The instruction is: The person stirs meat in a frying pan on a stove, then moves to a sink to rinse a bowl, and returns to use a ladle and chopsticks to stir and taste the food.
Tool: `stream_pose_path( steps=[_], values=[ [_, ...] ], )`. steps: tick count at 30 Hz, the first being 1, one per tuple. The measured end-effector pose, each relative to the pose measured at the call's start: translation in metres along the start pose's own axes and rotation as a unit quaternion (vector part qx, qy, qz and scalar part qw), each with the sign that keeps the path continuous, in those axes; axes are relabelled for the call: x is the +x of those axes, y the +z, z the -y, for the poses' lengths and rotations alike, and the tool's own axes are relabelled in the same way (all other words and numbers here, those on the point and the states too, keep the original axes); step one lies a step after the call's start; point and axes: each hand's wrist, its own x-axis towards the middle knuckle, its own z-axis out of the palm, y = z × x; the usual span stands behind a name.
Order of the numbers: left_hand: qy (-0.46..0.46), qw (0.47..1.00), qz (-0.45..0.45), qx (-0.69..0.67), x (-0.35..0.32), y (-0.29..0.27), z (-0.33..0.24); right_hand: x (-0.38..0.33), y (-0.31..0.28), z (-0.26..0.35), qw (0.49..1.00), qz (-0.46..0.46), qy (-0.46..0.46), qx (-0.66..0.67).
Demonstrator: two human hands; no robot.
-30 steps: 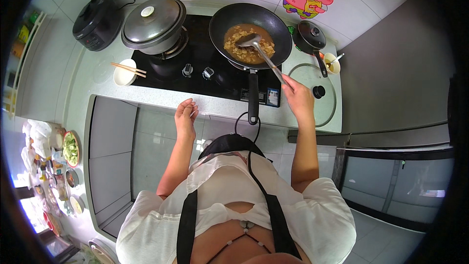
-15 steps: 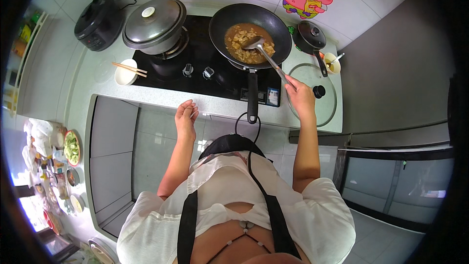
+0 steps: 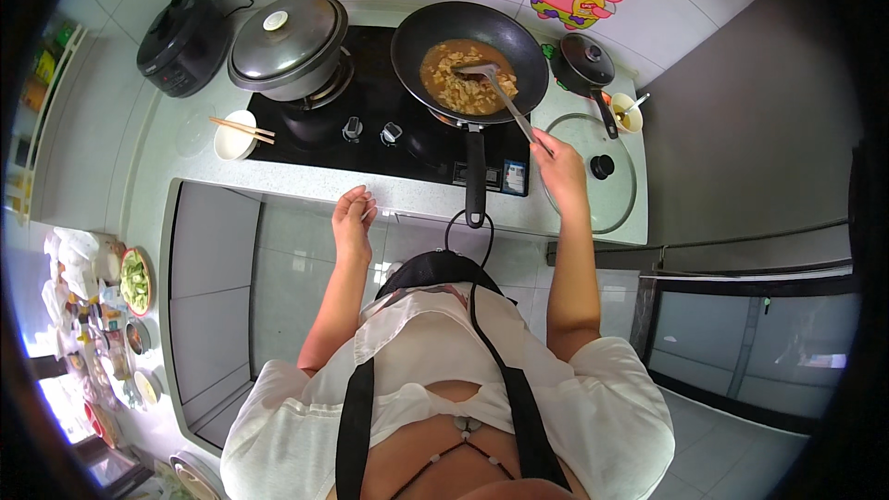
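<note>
Speckled counter [image 3: 306, 181]; right hand [image 3: 563, 171] grips apparently metal spatula [image 3: 508, 103], round wok [image 3: 526, 60].

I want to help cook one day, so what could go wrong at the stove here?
The wok's handle points toward the person, so a bump might tip the wok.
The right hand holds a metal spatula in the brown sauce; a quick stir could splash.
The chopsticks stick out past the bowl they lie across, so a passing sleeve could knock them off.
</note>
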Motion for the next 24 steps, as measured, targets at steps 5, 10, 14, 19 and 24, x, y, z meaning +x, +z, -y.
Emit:
stream_pose_path(
  steps=[5, 10, 14, 19, 24],
  values=[
    [0.004, 1.000, -0.006, 0.003, -0.002, 0.002, -0.003, 0.016, 0.017, 0.001, 1.000, 0.019, -0.014, -0.012],
    [0.009, 1.000, -0.010, -0.007, -0.004, -0.002, -0.003, -0.002, -0.028, 0.005, 1.000, 0.002, -0.008, -0.020],
    [0.008, 1.000, -0.010, -0.006, -0.004, -0.004, 0.001, -0.013, -0.053, 0.011, 0.995, 0.030, 0.042, -0.080],
    [0.006, 1.000, 0.005, -0.002, -0.003, 0.005, -0.001, -0.010, -0.037, -0.004, 0.997, 0.019, 0.030, -0.062],
    [0.010, 1.000, 0.005, 0.001, -0.001, 0.005, -0.002, -0.014, -0.052, 0.004, 0.995, 0.025, 0.064, -0.067]
  ],
)
